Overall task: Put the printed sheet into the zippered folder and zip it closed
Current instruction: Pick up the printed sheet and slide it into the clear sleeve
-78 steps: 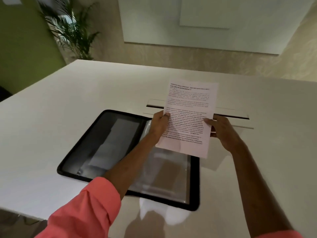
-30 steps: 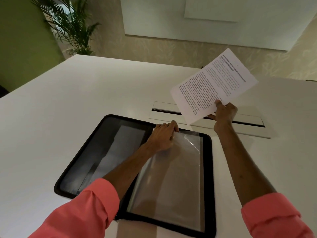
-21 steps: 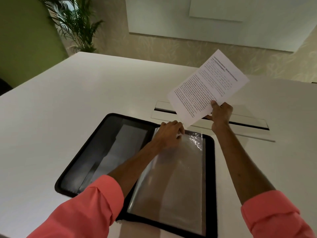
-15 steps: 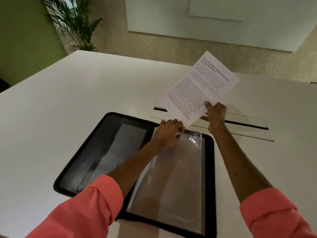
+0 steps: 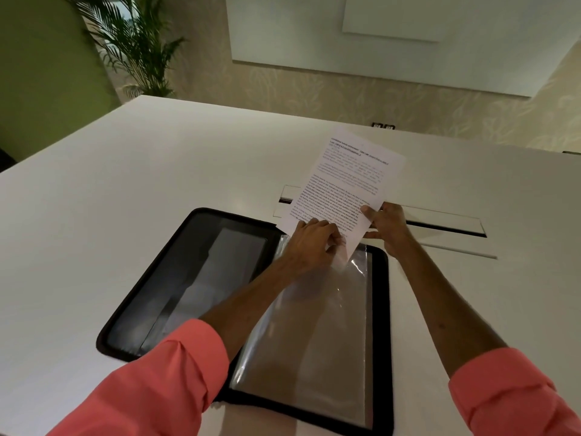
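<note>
Printed sheet pinched at lower edge by fingers of right hand, tilted, corner aimed into clear sleeve. Sleeve mouth gripped by left hand, apparently to be kept open. Zippered folder spread unzipped on counter.

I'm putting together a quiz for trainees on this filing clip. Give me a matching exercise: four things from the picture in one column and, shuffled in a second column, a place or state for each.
Things:
1. printed sheet
2. folder
3. left hand
4. plant

Places or states:
A. lies open on the table
B. stands beyond the table's far left corner
C. pinches the clear pocket at its top edge
D. held tilted by the right hand, lower corner at the pocket

Pairs: 1-D, 2-A, 3-C, 4-B.
</note>
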Motion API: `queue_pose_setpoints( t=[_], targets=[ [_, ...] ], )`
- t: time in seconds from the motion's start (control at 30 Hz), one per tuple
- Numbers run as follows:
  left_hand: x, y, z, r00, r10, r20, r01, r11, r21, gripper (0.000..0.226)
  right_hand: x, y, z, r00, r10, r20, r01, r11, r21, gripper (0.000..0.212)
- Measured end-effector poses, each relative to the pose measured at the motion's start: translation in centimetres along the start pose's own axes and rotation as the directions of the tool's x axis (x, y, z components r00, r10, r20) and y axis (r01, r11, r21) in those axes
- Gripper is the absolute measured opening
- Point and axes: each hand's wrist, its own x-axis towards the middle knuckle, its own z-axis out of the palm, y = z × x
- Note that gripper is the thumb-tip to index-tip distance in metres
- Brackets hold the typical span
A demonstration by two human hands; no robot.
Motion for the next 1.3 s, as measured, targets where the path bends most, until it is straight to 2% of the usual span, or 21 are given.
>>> queue_pose_setpoints(
  t=[0.17,0.47,0.7,0.83,0.93,1.3],
  targets=[
    [1.2,0.9,0.2,0.996,-0.016,0.089,0.02,0.999,-0.05,0.022,0.8,-0.7,-0.3,0.999,0.045,0.009,-0.045,0.999,-0.022,0.014],
    [2.5,2.4,0.5,0.996,0.015,0.084,-0.008,0.997,-0.08,0.013,2.4,-1.5,-2.5,0.999,0.01,0.05,-0.003,0.99,-0.141,0.017],
    [2.2,0.9,-0.5,0.994,0.036,0.102,-0.042,0.998,0.055,0.02,2.9,-1.6,-2.7,0.997,-0.024,0.072,0.038,0.98,-0.196,0.015],
    [1.3,-2.3,-2.3,0.992,-0.028,0.125,0.011,0.991,0.133,0.03,3.2,-1.7,-3.2,0.994,-0.027,0.11,0.049,0.979,-0.196,0.011],
    [0.9,-4.9,-3.9,0.982,-0.06,0.179,0.022,0.979,0.204,0.024,3.4,-1.7,-3.0,0.992,-0.032,0.121,0.056,0.978,-0.203,0.014],
    [0.2,-8.4,-6.4,0.974,0.033,0.224,-0.115,0.924,0.364,0.023,4.4,-2.9,-2.6,0.981,-0.031,0.191,0.079,0.965,-0.25,0.017]
  ],
)
